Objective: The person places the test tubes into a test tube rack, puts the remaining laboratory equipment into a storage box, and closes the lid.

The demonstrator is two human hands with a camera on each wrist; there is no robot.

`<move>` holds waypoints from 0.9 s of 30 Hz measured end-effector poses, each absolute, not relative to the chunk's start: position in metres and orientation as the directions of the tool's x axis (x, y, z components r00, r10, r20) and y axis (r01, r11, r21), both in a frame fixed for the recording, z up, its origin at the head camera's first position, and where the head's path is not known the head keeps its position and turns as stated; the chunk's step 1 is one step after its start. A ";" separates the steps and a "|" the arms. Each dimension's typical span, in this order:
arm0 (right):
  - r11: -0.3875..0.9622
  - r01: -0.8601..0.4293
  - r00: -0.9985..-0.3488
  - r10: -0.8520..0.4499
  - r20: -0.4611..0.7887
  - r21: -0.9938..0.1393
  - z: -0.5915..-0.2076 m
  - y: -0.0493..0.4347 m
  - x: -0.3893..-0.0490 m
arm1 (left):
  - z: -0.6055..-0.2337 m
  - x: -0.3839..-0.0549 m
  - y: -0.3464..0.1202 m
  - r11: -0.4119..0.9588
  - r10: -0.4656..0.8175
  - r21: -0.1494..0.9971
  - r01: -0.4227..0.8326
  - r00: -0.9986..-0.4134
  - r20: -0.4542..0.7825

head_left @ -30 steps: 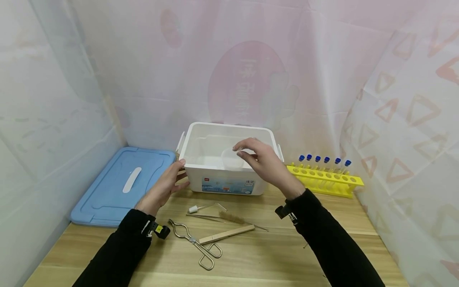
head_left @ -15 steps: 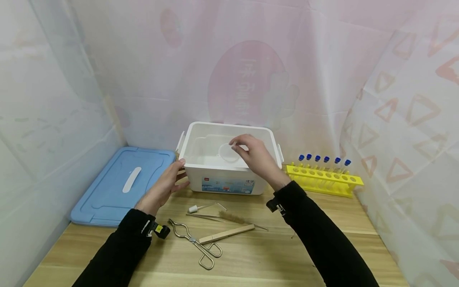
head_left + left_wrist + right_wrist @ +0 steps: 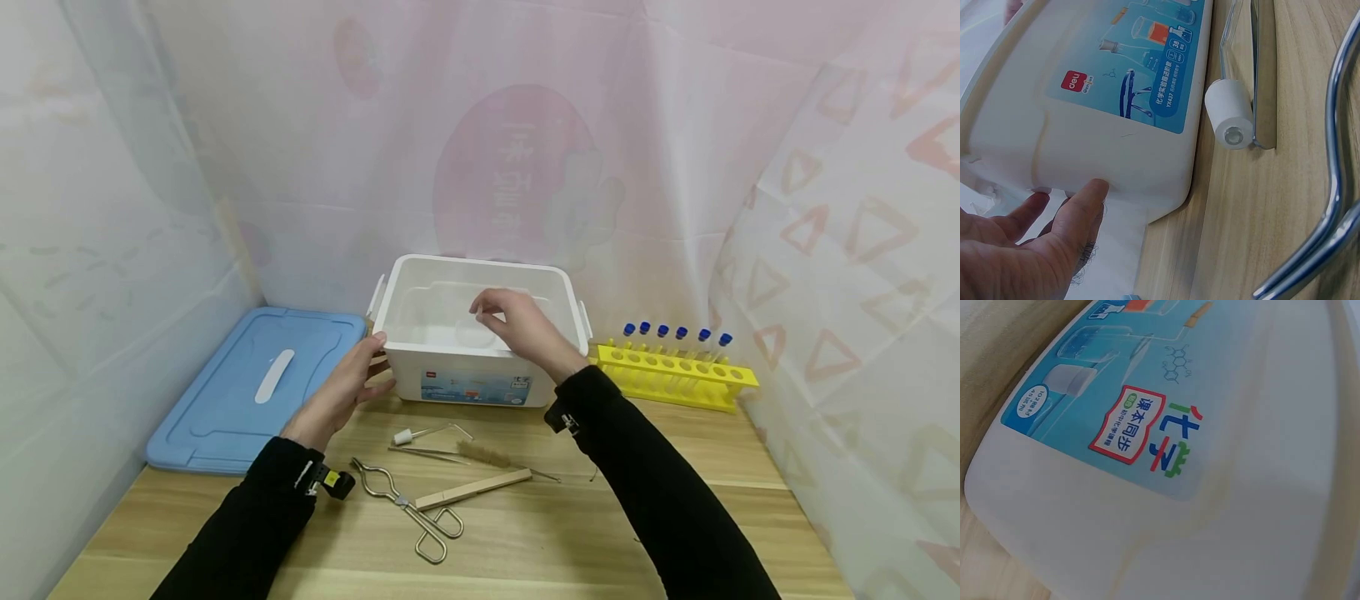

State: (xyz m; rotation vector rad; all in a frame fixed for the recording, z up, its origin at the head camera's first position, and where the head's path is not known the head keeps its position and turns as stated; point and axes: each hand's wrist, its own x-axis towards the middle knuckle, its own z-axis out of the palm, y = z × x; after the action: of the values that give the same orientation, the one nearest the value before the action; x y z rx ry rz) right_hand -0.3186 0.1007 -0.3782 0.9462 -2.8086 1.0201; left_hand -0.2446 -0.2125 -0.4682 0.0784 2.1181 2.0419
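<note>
My right hand [image 3: 521, 329] reaches over the front rim of the white plastic box [image 3: 420, 367]. Thumb and fingers pinch a clear round dish-like piece [image 3: 472, 335] just inside the opening; its exact kind is hard to tell. At the box's left front corner, my left hand [image 3: 341, 387] rests with extended fingertips on the wall. The left wrist view shows those fingers [image 3: 1088, 200] touching the box beside its blue label [image 3: 1147, 62]. Only the box front, with its label [image 3: 1104, 394], fills the right wrist view; the right hand is out of it.
A blue lid [image 3: 217, 417] lies left. In front are crucible tongs [image 3: 403, 502], a wooden clamp [image 3: 474, 490], a bottle brush [image 3: 486, 454], tweezers [image 3: 420, 452] and a bent tube with white stopper [image 3: 403, 437]. Right stands a yellow rack [image 3: 675, 364] with several blue-capped tubes [image 3: 681, 333].
My right hand has moved left and lower into the box opening with the clear round piece. The left hand stays at the corner.
</note>
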 end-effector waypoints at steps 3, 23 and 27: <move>0.613 -0.548 -0.813 -0.550 0.190 -0.569 -0.380 0.098 -0.323 | -0.469 -0.245 -0.212 0.046 0.174 0.994 -0.100 -0.979 -0.107; 0.711 -0.410 -0.819 -0.563 -0.113 -0.571 -0.390 0.091 -0.342 | -0.469 -0.244 -0.215 0.053 0.177 0.994 -0.095 -0.979 -0.103; 0.735 -0.426 -0.802 -0.577 -0.156 -0.527 -0.389 0.090 -0.344 | -0.470 -0.244 -0.216 0.054 0.172 0.994 -0.094 -0.980 -0.102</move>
State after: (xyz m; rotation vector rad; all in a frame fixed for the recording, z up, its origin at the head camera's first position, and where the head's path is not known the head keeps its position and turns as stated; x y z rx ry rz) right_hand -0.3439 0.0896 -0.3891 0.9556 -3.2124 0.8411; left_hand -0.2440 -0.2162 -0.4696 0.0798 2.1315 2.0349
